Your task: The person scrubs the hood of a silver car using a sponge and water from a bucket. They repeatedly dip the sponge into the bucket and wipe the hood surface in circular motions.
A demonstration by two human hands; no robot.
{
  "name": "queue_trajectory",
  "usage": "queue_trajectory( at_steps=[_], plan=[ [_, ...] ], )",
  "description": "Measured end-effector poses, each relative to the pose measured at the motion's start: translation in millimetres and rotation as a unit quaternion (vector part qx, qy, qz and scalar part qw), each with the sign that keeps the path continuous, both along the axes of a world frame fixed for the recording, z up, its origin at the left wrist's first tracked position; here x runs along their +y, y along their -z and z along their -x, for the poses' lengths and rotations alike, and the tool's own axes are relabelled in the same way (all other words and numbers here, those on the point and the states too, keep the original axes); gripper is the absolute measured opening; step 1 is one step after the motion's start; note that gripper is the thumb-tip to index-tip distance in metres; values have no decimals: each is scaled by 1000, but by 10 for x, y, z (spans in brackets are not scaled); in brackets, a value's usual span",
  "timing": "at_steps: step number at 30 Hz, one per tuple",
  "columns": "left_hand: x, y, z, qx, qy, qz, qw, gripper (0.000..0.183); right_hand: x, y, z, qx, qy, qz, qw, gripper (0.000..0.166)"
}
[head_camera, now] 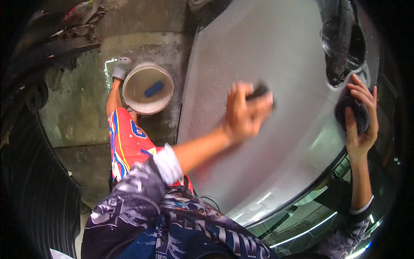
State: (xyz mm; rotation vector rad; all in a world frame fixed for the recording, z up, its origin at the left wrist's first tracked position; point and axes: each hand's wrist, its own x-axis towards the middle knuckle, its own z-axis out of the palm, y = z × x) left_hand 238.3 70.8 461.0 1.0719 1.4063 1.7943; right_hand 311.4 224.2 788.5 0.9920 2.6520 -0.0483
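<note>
My left hand (249, 110), blurred, is over the grey car body panel (284, 129), its fingers around a small dark block (260, 90). To the right, my right hand (364, 113) holds a rounded black pad (359, 113) against the panel's far edge, thumb on the near side and fingers on the other. It is just below a glossy black part (339, 48) set in the bodywork. The panel looks wet, with small droplets on its left side. Left of the car stands a round white bucket (171, 97) of cloudy water, with a blue block (154, 89) in it.
My foot in a grey perforated clog (122, 67) is beside the bucket on a wet concrete floor (74, 106). A dark ribbed sheet (42, 194) lines the left. Dark clutter and a bottle (76, 11) lie at the upper left. Car glass (300, 223) curves along the lower right.
</note>
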Motion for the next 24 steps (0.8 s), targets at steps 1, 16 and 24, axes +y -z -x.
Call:
queue_trajectory(
  at_steps=[1,16,24],
  plan=[
    [235,183,22,31,-10,-9,999,21,23,-64,47,-7,-10,-1,1000,29],
    [1370,814,539,-95,-117,283,947,22,120,64,217,3,-42,-4,999,34],
    [997,573,366,-9,-49,219,974,18,10,1,64,25,-8,7,1000,32]
  ],
)
